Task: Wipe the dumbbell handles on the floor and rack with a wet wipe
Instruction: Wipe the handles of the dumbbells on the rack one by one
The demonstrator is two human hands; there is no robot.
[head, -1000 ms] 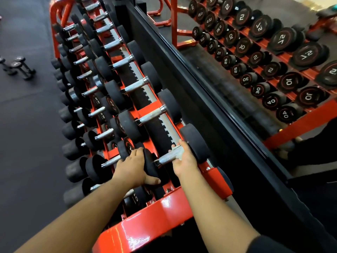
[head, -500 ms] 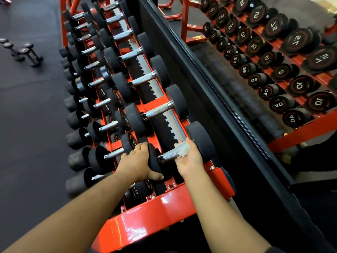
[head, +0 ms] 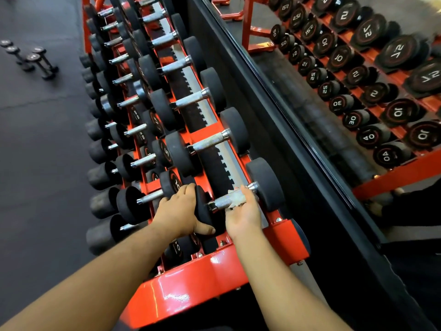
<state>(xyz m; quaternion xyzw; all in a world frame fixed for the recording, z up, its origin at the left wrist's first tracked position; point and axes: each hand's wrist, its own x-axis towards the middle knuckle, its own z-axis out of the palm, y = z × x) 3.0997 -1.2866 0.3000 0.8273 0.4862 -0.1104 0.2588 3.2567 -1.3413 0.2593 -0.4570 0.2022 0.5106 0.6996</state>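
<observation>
The crumpled white wet wipe (head: 235, 198) has slid further along the knurled steel handle (head: 224, 200) toward the outer head of the nearest black rubber dumbbell (head: 263, 183) on the glossy red steel rack (head: 191, 278). The right hand (head: 243, 212) grips wipe and handle; the left hand (head: 179, 211) clasps the dumbbell's inner head. Mirrored numbers on the dumbbells beyond it read 40, 30, 25

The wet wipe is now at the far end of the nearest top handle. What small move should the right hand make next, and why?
Probably slide the right hand with the wet wipe back along the handle toward the left hand, which steadies the near head. The wipe sits by the far collar, and the knurled stretch nearer the left hand lies uncovered.
</observation>
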